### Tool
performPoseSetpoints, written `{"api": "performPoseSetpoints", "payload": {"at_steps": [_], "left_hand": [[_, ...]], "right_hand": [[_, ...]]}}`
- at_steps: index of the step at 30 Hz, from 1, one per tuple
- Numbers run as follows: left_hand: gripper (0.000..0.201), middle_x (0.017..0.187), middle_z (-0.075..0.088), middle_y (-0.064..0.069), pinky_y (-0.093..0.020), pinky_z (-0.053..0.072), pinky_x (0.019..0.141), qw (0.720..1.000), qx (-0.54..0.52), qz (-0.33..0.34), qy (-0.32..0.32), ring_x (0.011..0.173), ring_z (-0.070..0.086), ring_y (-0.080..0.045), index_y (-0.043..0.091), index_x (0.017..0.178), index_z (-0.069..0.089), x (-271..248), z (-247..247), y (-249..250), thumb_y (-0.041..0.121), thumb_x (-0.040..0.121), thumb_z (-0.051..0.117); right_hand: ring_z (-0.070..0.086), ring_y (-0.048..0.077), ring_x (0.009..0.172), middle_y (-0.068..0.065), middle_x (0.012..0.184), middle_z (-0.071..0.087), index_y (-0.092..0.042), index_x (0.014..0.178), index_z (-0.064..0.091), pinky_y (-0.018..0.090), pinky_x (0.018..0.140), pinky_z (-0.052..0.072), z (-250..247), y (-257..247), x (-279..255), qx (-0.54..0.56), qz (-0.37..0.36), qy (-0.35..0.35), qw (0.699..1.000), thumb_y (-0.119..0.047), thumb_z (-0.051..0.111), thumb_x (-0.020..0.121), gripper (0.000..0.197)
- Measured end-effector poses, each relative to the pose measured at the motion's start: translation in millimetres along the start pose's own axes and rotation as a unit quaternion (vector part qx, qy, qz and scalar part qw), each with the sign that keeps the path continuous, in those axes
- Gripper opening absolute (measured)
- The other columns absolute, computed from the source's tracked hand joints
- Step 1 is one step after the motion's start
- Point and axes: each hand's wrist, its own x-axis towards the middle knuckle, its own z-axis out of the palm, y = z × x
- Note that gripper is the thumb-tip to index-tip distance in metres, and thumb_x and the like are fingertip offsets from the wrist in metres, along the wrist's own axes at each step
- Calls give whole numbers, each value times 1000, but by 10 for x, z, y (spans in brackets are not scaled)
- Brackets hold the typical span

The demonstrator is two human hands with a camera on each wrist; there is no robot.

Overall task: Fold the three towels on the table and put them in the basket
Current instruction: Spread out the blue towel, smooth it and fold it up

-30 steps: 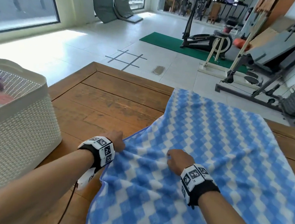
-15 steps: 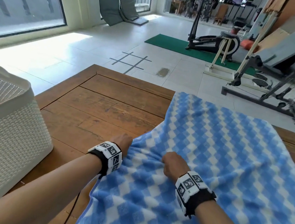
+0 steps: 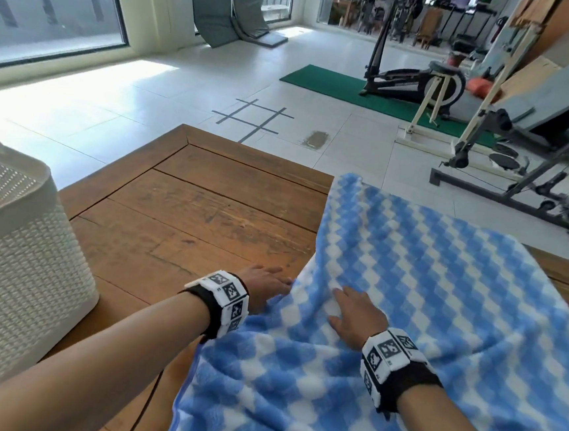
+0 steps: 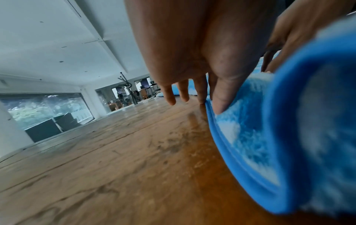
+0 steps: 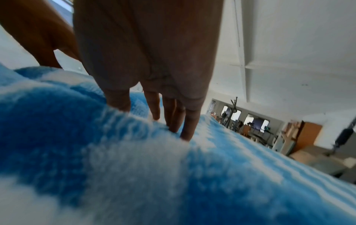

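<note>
A blue and white checked towel [image 3: 424,296] lies spread over the right half of the wooden table [image 3: 190,214], rumpled near me. My left hand [image 3: 264,287] lies flat at the towel's left edge with straight fingers; in the left wrist view the thumb [image 4: 221,99] touches the towel's blue hem [image 4: 231,149]. My right hand [image 3: 353,312] rests flat on the towel, and its fingers [image 5: 185,126] press into the pile of the towel [image 5: 192,175]. A white woven basket [image 3: 12,277] stands at the left, with something red inside at its edge.
Bare wood lies between the basket and the towel. Beyond the table's far edge are a tiled floor [image 3: 148,100], a green mat [image 3: 356,91] and gym machines [image 3: 523,140] at the right.
Both hands were fists bunching the towel's near left part; now their fingers are straight and lie flat. The view has shifted so the basket sits further left.
</note>
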Motion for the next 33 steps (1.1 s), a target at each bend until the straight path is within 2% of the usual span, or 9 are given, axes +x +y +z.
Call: {"api": "performPoseSetpoints", "payload": {"at_steps": [5, 9, 12, 15, 18, 20, 25, 28, 33], "left_hand": [[43, 133, 51, -6, -40, 27, 106, 990, 133, -34, 45, 131, 33, -27, 13, 121, 59, -38, -21, 33, 40, 88, 54], [42, 122, 59, -7, -37, 35, 97, 988, 124, -92, 13, 121, 44, -27, 12, 113, 63, -123, -158, -105, 45, 88, 54], [33, 125, 57, -8, -36, 37, 97, 990, 102, -94, 31, 122, 46, -27, 12, 115, 61, -114, -212, -149, 33, 92, 50], [33, 130, 52, -5, -38, 38, 98, 990, 64, -57, 108, 125, 42, -25, 14, 122, 53, 24, -246, -123, 13, 89, 50], [53, 149, 36, 0, -39, 28, 110, 994, 19, 2, 112, 139, 27, -21, 17, 141, 37, 221, -301, -82, 7, 89, 49], [51, 150, 35, 1, -40, 24, 113, 996, 21, 36, 78, 142, 22, -20, 20, 142, 38, 328, -320, -45, 12, 92, 48], [32, 120, 61, -2, -36, 33, 98, 989, 124, 46, 67, 120, 49, -25, 17, 114, 61, 382, -235, -1, 23, 84, 52], [33, 104, 68, -13, -36, 42, 90, 989, 136, 16, 57, 103, 61, -32, 9, 104, 66, 259, -313, -10, 32, 87, 50], [42, 110, 64, -22, -34, 46, 81, 996, 15, -93, -2, 102, 60, -35, -3, 103, 64, 137, -418, -148, 33, 95, 43]], "right_hand": [[39, 30, 127, 13, 136, 42, -11, 131, 46, 38, 96, 42, 11, -71, -41, -63, 73, 13, 995, -39, 46, 96, 45], [52, 30, 117, 14, 129, 52, -11, 121, 55, 35, 92, 44, -58, -89, -126, -89, 77, -5, 993, -41, 46, 95, 41], [55, 30, 116, 11, 126, 56, -12, 119, 56, 34, 91, 43, -144, -125, -131, -81, 83, 3, 993, -43, 46, 96, 41], [54, 29, 114, 11, 123, 57, -12, 113, 58, 34, 88, 44, -192, -105, -25, -36, 72, 50, 996, -38, 42, 98, 34], [44, 27, 123, 8, 134, 46, -14, 128, 45, 37, 94, 40, -149, -38, 114, 5, 54, 97, 994, -29, 42, 98, 34], [37, 26, 131, 7, 145, 37, -15, 142, 30, 37, 101, 36, -123, 10, 195, 42, 45, 97, 993, -25, 45, 98, 48], [36, 27, 136, 6, 152, 31, -19, 152, 5, 38, 105, 35, -125, 81, 251, 38, 43, 12, 998, -36, 49, 96, 74], [50, 30, 123, 13, 135, 51, -13, 148, 17, 37, 95, 42, -144, 34, 206, -10, 52, 36, 998, -42, 46, 96, 66], [53, 30, 116, 12, 125, 56, -10, 115, 52, 36, 90, 41, -198, -45, 75, -36, 58, 19, 998, -49, 35, 98, 45]]}}
